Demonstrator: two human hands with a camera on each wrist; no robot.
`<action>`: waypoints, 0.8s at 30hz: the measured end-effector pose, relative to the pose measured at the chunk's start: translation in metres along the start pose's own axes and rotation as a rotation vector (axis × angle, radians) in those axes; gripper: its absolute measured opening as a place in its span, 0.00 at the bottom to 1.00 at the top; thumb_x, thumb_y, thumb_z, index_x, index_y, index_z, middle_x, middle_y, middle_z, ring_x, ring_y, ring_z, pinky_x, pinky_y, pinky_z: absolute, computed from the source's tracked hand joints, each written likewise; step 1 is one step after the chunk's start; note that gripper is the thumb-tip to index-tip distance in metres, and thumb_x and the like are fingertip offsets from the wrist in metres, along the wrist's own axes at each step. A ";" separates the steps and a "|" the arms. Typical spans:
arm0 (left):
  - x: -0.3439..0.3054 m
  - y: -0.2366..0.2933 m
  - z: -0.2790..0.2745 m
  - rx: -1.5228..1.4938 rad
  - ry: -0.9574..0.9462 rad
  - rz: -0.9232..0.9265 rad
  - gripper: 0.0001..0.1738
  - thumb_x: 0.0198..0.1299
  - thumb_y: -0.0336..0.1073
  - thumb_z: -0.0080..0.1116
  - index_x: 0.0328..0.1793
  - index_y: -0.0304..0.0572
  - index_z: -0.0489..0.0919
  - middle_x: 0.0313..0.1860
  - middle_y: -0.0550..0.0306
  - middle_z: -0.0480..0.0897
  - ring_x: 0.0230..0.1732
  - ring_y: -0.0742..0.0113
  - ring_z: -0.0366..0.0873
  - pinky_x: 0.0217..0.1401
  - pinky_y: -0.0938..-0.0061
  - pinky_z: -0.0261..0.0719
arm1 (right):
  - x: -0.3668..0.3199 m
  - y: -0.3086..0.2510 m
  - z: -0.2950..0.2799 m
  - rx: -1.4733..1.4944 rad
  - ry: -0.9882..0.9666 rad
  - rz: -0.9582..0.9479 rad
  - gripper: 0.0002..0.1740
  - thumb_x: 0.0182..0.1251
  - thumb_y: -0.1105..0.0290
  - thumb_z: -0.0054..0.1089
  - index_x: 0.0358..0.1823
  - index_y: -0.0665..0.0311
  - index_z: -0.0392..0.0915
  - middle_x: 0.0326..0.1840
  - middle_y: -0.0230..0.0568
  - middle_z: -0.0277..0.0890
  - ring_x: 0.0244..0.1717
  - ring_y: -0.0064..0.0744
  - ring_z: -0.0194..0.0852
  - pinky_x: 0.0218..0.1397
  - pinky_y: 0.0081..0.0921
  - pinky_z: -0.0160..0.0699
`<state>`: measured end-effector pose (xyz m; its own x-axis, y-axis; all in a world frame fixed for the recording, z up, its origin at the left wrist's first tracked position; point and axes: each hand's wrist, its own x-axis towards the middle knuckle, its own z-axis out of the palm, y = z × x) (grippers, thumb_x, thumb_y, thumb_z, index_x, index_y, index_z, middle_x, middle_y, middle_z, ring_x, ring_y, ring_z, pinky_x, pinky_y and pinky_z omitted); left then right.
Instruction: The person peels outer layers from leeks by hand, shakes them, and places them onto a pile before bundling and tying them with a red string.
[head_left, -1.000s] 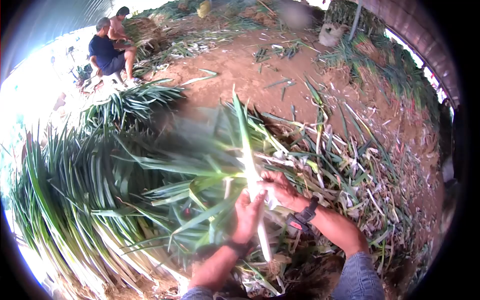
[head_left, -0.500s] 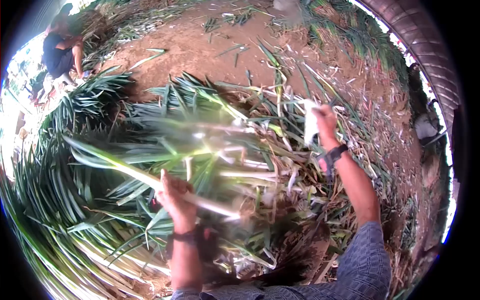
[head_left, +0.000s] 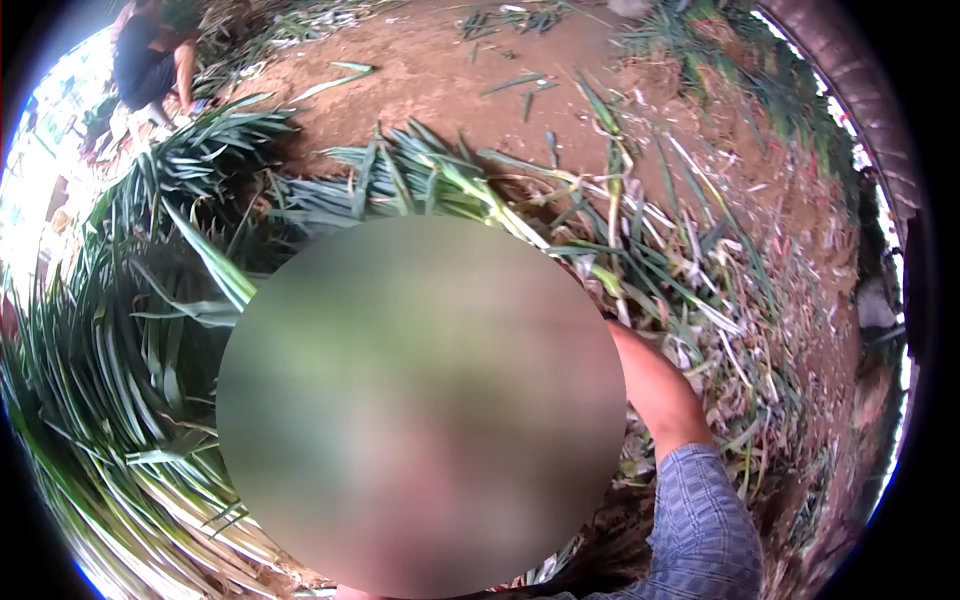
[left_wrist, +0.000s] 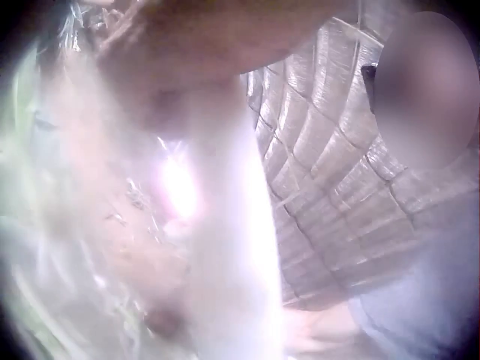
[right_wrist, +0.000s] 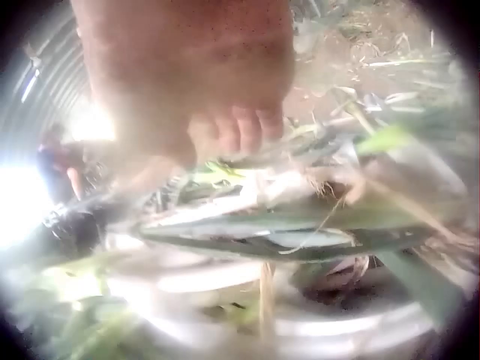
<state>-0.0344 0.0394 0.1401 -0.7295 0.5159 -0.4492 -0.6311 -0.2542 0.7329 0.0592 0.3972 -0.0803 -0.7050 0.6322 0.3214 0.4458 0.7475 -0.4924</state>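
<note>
A round blur hides both hands in the head view; only the right forearm [head_left: 655,385] shows at its edge. The left wrist view shows my left hand [left_wrist: 202,56] at the top, gripping the thick white stalk of a green onion [left_wrist: 232,225] that runs down the picture. In the right wrist view my right hand [right_wrist: 187,82] hangs with curled fingers [right_wrist: 244,131] close over a heap of green onions and trimmings [right_wrist: 300,232]. I cannot tell whether it holds anything.
Long green onions [head_left: 100,400] lie in a thick row at left, with another bundle [head_left: 200,150] behind them. Torn leaves and peelings [head_left: 740,330] litter the ground at right. Bare soil [head_left: 420,70] lies beyond; a person [head_left: 150,60] sits at the far left.
Both hands were at one green onion. Half a second ago the right hand was out to the right with a white peel strip, while the left held the stalk. The right arm has since swung back inward.
</note>
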 end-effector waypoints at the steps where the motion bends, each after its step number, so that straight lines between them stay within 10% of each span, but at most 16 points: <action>1: 0.002 0.002 -0.004 0.016 0.006 0.007 0.16 0.76 0.46 0.54 0.35 0.48 0.72 0.18 0.66 0.63 0.17 0.72 0.63 0.20 0.72 0.66 | 0.004 0.012 0.023 -0.073 -0.021 -0.031 0.25 0.67 0.66 0.60 0.63 0.68 0.73 0.52 0.61 0.80 0.55 0.62 0.78 0.61 0.49 0.73; 7: 0.004 0.014 -0.020 0.077 0.020 0.003 0.14 0.75 0.40 0.55 0.33 0.50 0.67 0.20 0.66 0.64 0.19 0.72 0.65 0.24 0.71 0.70 | 0.042 -0.042 0.033 -0.008 -0.500 0.317 0.16 0.68 0.66 0.57 0.53 0.68 0.79 0.42 0.58 0.83 0.46 0.53 0.83 0.50 0.45 0.78; 9: 0.004 0.016 -0.023 0.038 0.011 -0.039 0.14 0.75 0.40 0.55 0.34 0.50 0.68 0.21 0.66 0.64 0.19 0.72 0.64 0.24 0.72 0.70 | 0.031 -0.074 0.033 0.158 -0.551 -0.071 0.15 0.71 0.59 0.58 0.43 0.65 0.81 0.31 0.46 0.82 0.30 0.42 0.82 0.36 0.39 0.79; 16: -0.010 0.029 -0.025 0.022 0.042 0.013 0.11 0.73 0.42 0.57 0.39 0.47 0.72 0.20 0.68 0.68 0.18 0.76 0.64 0.20 0.75 0.68 | -0.082 -0.254 -0.139 1.184 -0.688 0.275 0.11 0.80 0.65 0.52 0.51 0.63 0.80 0.20 0.19 0.62 0.20 0.12 0.58 0.24 0.16 0.62; 22: -0.034 0.026 -0.027 -0.119 -0.023 0.053 0.12 0.71 0.46 0.60 0.39 0.50 0.75 0.23 0.69 0.71 0.19 0.77 0.65 0.22 0.74 0.69 | -0.135 -0.068 -0.270 0.555 0.162 0.604 0.07 0.73 0.68 0.58 0.39 0.60 0.83 0.22 0.22 0.70 0.20 0.14 0.64 0.21 0.16 0.62; 24: -0.042 0.030 -0.034 -0.099 -0.041 0.065 0.12 0.71 0.47 0.60 0.40 0.50 0.75 0.23 0.69 0.70 0.18 0.77 0.66 0.22 0.74 0.69 | -0.201 0.109 -0.359 -0.018 0.496 0.699 0.17 0.70 0.57 0.59 0.45 0.64 0.84 0.32 0.35 0.78 0.28 0.36 0.75 0.31 0.34 0.73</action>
<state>-0.0321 -0.0179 0.1636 -0.7594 0.5280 -0.3801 -0.6075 -0.3664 0.7048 0.4473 0.4248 0.0917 0.0562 0.9619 0.2675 0.6999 0.1531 -0.6976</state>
